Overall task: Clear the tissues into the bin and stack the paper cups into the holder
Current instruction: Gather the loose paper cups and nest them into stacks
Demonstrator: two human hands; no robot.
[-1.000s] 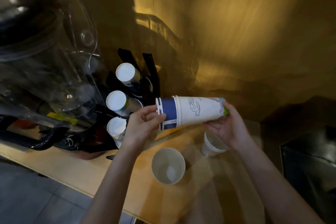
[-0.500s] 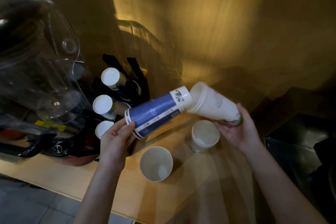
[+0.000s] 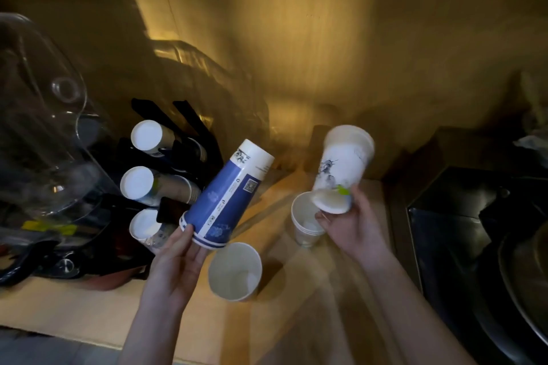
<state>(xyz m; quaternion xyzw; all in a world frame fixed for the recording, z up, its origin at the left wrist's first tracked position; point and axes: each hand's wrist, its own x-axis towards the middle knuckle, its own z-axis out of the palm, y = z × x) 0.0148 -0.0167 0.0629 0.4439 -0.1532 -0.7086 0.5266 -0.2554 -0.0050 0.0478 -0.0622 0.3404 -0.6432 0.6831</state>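
Observation:
My left hand (image 3: 178, 264) grips the rim end of a blue-and-white stack of paper cups (image 3: 228, 195), tilted with its base up and to the right. My right hand (image 3: 353, 225) holds a separate white cup stack (image 3: 341, 169) by its base, rim pointing up. Below them on the wooden counter (image 3: 89, 311) stand a single open white cup (image 3: 235, 271) and a short nested stack of white cups (image 3: 305, 224). The black cup holder (image 3: 181, 139) at the left carries three rows of cups lying on their sides, bases (image 3: 138, 182) facing me. No tissues show.
A large clear plastic container (image 3: 44, 127) sits at the far left over dark appliances and cables. A black bin or box (image 3: 474, 231) stands at the right edge of the counter. A wooden wall rises behind.
The one long stack has been pulled apart into two. My left hand swung the blue stack down and upright; my right hand lifted the white stack with its rim upward.

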